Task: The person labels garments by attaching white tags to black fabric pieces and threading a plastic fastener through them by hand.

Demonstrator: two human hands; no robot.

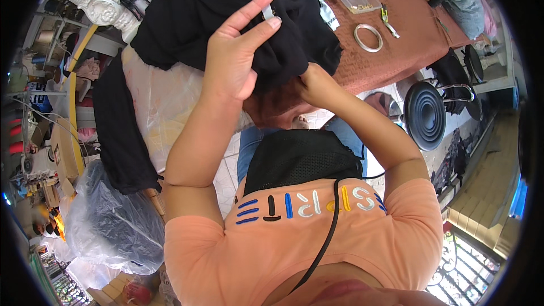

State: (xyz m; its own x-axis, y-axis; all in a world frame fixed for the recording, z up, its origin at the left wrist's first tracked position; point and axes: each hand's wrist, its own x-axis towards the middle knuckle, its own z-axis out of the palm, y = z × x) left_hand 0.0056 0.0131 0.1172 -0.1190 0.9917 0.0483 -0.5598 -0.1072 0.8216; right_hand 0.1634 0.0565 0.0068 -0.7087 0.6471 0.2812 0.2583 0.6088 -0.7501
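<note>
A large piece of black cloth (209, 0) lies bunched over the far side of the table in front of me. My left hand (231, 51) is raised over it, with thumb and forefinger pinching a small white strip (267, 13) that looks like a garment label. Whether the strip is joined to the cloth I cannot tell. At the near edge of the cloth, my right hand (318, 86) is closed on a fold of it, its fingertips partly hidden by the fabric.
On the brown tablecloth (408, 51) to the right lie a white tape roll (368, 38), small yellow thread snips (387, 20) and a clear plastic box (364, 4). A black round stool (425, 116) stands at the right. Another black cloth (122, 130) hangs at the left, above a clear plastic bag (113, 215).
</note>
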